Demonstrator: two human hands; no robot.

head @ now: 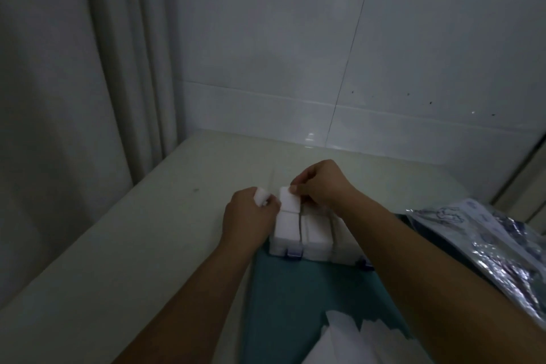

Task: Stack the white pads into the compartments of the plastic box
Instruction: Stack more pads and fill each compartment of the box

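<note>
A clear plastic box point(317, 250) with blue latches sits on the table, its compartments filled with stacks of white pads point(287, 229). My left hand point(249, 216) rests at the box's left side and pinches a small bunch of white pads point(261, 195). My right hand point(320, 183) reaches over the far end of the box, its fingertips holding a white pad point(289, 199) on top of the far left compartment. My right forearm hides the right part of the box.
The box stands on a teal cloth point(295, 304) on a pale table point(133, 245) against a tiled wall. A crinkled plastic package point(487, 239) lies at the right. Loose white sheets point(354, 340) lie near the front edge. A curtain point(88, 68) hangs at left.
</note>
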